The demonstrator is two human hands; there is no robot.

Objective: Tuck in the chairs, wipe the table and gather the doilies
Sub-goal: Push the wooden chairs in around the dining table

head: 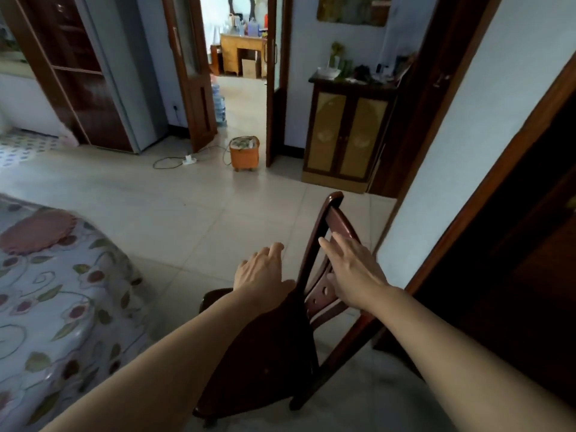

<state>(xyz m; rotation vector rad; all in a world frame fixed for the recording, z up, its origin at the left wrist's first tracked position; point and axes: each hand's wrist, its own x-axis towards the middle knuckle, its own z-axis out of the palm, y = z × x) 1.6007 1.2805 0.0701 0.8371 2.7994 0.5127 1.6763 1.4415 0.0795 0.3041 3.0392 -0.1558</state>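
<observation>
I am looking into a tiled room with pale floor running toward an open doorway at the back, and I read it from left to right. At the far left the table, under a flowered cloth, curves into view with one round pink doily lying flat near its edge; the doily is ungathered and I see no cloth for wiping, so I judge both later steps undone. Next comes my left hand, palm down with loosely spread fingers, above the seat side of the chair and holding nothing; whether it touches the wood I cannot tell. The dark wooden chair stands just right of it, well apart from the table, its back turned toward the wall, so the tucking step is only at its start. My right hand lies flat against the chair's back slats, fingers extended and not wrapped around the frame. Further right the white wall and a dark door frame stand near the chair back, leaving little room on that side. The open floor between chair and table is bare, so I judge that the free path; the orange basket and the cable lie well away by the doorway
</observation>
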